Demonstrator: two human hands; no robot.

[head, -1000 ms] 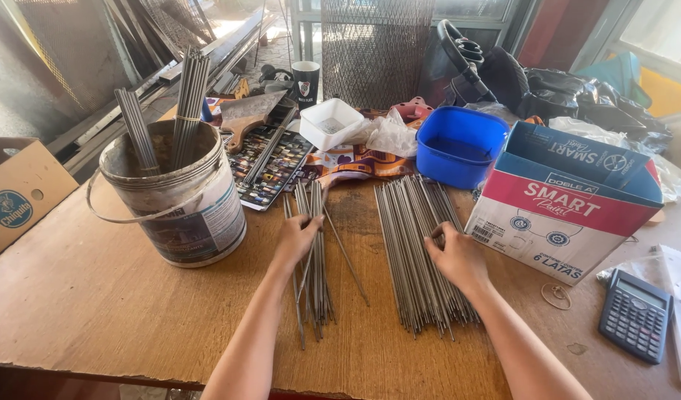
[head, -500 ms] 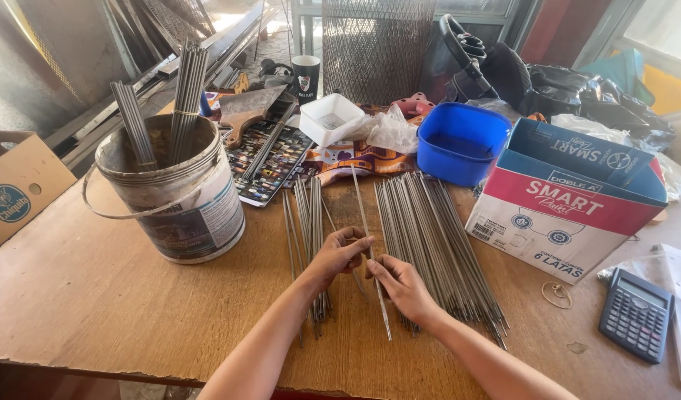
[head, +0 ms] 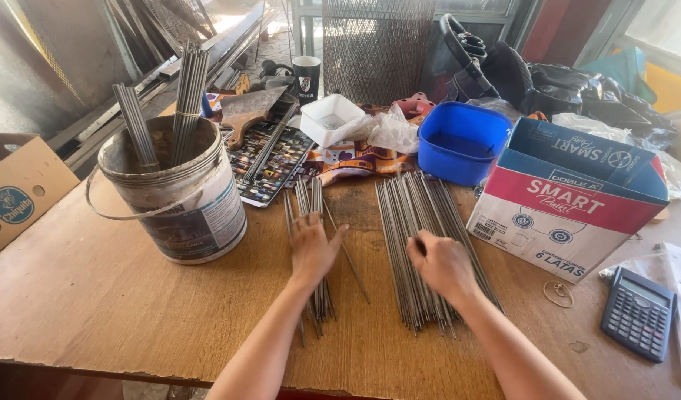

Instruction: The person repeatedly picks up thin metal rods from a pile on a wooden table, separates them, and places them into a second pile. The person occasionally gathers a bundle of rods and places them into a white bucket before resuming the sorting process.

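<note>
Two piles of thin grey metal rods lie on a wooden table (head: 96, 296). My left hand (head: 313, 247) rests flat, fingers spread, on the smaller left pile (head: 311, 204). One loose rod (head: 348, 255) lies slanted just right of that hand. My right hand (head: 442, 264) lies palm down on the larger right pile (head: 414, 215), fingers curled over the rods; whether it grips any I cannot tell.
A dirty bucket (head: 179, 196) with upright rod bundles stands at left. A blue tub (head: 461, 142), a white tray (head: 331, 118), a mug (head: 306, 74) and a cardboard box (head: 570, 200) sit behind. A calculator (head: 639, 313) lies far right, another carton (head: 18, 192) far left.
Half a second ago both hands were together handling a single rod between the piles. They have moved apart, the left onto the small pile, the right onto the large pile.
</note>
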